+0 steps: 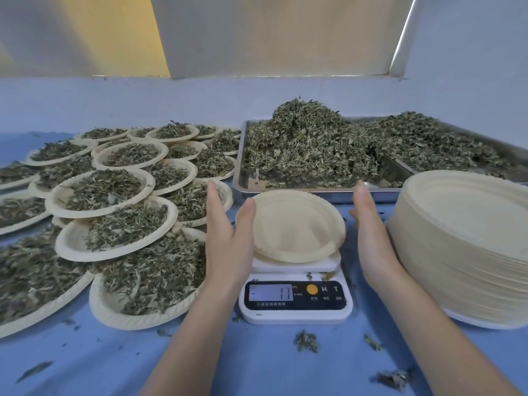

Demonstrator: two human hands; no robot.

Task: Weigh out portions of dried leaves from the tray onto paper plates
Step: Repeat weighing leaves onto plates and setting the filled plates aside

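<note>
An empty paper plate [294,227] lies on the white kitchen scale [295,298], whose display reads 13. My left hand [225,238] stands edge-up with straight fingers at the plate's left rim, thumb touching it. On the other side my right hand [371,232] is upright and flat, a small gap from the rim. Behind the scale, a steel tray [243,181] holds a heap of dried leaves [314,144]. A metal scoop [395,167] lies in the tray at the right.
Several leaf-filled paper plates [114,224] overlap across the left of the blue table. A tall stack of empty plates [468,252] stands at the right, close to my right wrist. Loose leaf bits [307,340] lie near the front. A wall runs behind.
</note>
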